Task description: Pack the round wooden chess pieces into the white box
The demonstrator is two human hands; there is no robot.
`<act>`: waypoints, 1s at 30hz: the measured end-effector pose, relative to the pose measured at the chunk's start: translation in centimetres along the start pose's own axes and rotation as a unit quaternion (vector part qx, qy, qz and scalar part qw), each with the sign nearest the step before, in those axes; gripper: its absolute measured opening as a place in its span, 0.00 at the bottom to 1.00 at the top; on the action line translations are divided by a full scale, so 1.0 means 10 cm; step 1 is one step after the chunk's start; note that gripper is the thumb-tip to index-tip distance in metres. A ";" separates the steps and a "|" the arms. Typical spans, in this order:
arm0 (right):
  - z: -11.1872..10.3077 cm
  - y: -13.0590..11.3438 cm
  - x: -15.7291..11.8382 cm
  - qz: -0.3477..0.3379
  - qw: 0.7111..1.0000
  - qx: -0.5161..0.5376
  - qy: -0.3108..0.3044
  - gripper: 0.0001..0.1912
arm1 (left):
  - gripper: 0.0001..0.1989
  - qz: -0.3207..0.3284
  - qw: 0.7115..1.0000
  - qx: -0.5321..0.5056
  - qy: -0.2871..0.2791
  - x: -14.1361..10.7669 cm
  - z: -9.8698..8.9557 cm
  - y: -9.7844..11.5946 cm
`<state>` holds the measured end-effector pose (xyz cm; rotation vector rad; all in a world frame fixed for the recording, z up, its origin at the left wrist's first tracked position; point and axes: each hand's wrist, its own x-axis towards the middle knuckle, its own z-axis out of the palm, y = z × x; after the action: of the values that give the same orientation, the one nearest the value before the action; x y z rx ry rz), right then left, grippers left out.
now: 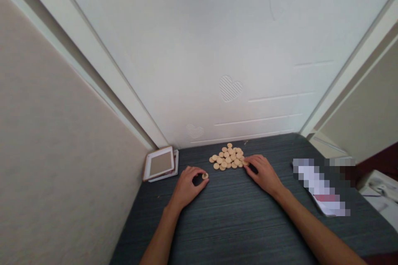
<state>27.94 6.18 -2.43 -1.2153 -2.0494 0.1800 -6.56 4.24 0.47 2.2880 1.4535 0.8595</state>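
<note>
My left hand point(186, 187) pinches a small round wooden disc point(205, 176) between thumb and fingers. A dark mark shows on the disc's upper face. To its right, a pile of pale wooden discs point(228, 160) is spread near the back of the dark table point(217, 223), some overlapping. At the right edge of that pile, my right hand point(261, 174) has its thumb and fingers closed around another wooden disc point(246, 163), partly covered by the fingertips. Whether this disc is lifted or still rests on the tabletop I cannot tell.
Shallow framed trays point(172, 172) lie stacked at the table's back left corner, against the wall. On the right side lies a blurred-out pale flat item point(321, 188). A white panel with embossed hearts point(230, 88) rises behind the table. Beyond the right edge are white objects point(381, 192).
</note>
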 end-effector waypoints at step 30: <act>0.02 -0.31 -0.10 0.068 0.991 0.005 0.115 0.15 | 0.17 -0.010 1.000 -0.025 0.015 -0.04 0.05 -0.12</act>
<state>25.93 3.68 -1.65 -1.3067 -1.7677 0.1075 -7.24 4.43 -0.70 2.2311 1.4483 0.9184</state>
